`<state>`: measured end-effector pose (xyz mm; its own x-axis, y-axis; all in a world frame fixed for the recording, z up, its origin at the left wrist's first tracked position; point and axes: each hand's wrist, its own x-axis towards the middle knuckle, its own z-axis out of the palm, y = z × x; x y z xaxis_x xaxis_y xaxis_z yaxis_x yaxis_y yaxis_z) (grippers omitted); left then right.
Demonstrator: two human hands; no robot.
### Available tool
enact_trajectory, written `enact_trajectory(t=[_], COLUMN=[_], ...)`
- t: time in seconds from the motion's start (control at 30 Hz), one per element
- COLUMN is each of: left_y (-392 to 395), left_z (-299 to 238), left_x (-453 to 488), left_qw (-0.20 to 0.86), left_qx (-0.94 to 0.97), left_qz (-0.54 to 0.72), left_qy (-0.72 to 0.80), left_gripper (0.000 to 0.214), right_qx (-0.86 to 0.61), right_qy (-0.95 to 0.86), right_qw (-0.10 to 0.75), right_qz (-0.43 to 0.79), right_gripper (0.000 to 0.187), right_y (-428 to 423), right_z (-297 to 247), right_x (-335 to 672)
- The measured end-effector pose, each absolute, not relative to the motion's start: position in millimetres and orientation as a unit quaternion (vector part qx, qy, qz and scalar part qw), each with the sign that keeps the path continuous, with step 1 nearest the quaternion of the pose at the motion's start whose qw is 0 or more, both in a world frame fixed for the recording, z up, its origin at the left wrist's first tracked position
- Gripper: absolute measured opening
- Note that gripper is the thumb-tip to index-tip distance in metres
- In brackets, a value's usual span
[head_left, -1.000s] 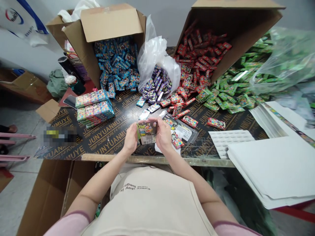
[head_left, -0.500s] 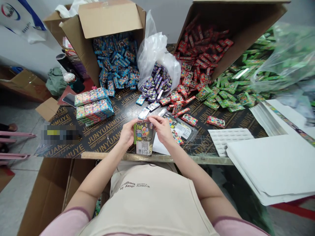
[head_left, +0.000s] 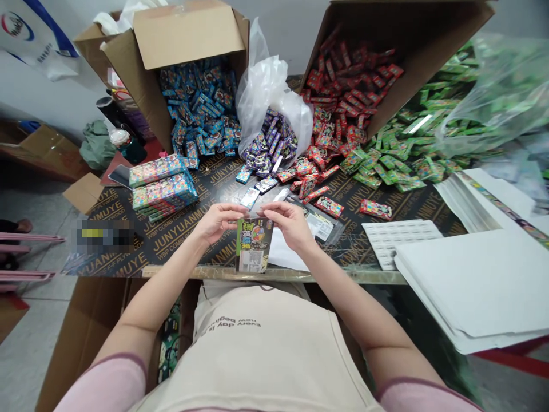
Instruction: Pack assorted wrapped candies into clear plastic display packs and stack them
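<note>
Near the front edge of the table hangs a black and green printed packet, with a pale label on its lower part. Its upper left is pinched by my left hand. With thumb and fingers closed, my right hand grips the upper right. Just beyond my fingertips lie a small silvery-white packet and a dark-and-white candy pack. Another clear-edged printed packet lies right of my right hand, with a white sheet beneath that hand.
Behind are a box of blue packs, a plastic bag of purple packs and a box of red packs. Green packs spread at right. Wrapped bundles stand left; white sheets overhang the right front.
My hands have moved apart along the packet's top, the left one leftward and the right one slightly rightward. The packet hangs a little lower and further right.
</note>
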<state>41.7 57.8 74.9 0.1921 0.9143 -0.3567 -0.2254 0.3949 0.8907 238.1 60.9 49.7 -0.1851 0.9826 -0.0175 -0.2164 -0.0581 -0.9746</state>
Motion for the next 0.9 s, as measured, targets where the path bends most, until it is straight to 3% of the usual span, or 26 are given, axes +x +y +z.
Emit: enact_trajectory(t=[0.13, 0.3, 0.57, 0.73, 0.9], left_y=[49, 38, 51, 38, 24], left_z=[80, 88, 95, 95, 89], left_x=[48, 47, 43, 46, 41], left_qw=[0.508, 0.378, 0.455, 0.323, 0.207], left_qx=[0.510, 0.666, 0.623, 0.701, 0.785], left_qz=[0.499, 0.457, 0.402, 0.422, 0.421], left_qy=[0.483, 0.452, 0.493, 0.475, 0.405], left_gripper=[0.009, 0.005, 0.014, 0.005, 0.011], right_qx=[-0.413, -0.357, -0.428, -0.432, -0.410], right_qy=[-0.563, -0.690, -0.635, -0.647, -0.661], right_qw=[0.538, 0.512, 0.446, 0.437, 0.445], right_qz=[0.473, 0.367, 0.462, 0.452, 0.444], right_gripper=[0.010, 0.009, 0.018, 0.018, 0.012], right_y=[52, 44, 47, 48, 41], right_z=[47, 54, 76, 78, 70], right_x=[238, 246, 237, 237, 245])
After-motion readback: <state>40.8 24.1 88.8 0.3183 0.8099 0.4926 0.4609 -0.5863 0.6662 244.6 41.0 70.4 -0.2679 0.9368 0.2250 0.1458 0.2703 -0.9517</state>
